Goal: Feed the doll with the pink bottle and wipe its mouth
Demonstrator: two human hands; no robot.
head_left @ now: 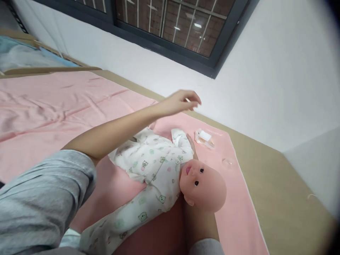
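Baby doll [203, 186] lies on its back on the pink sheet [53, 106] of the bed, fully dressed in a white printed sleepsuit [151, 166]. Right forearm passes under the doll's head; the right hand [191, 144] shows only as fingertips at its shoulder, grip cannot be told. Left hand [180, 102] is raised above the doll, fingers loosely curled, holding nothing visible. A small clear packet [204, 138] rests just beyond on the sheet. Dressing appears complete; the doll is not yet lifted.
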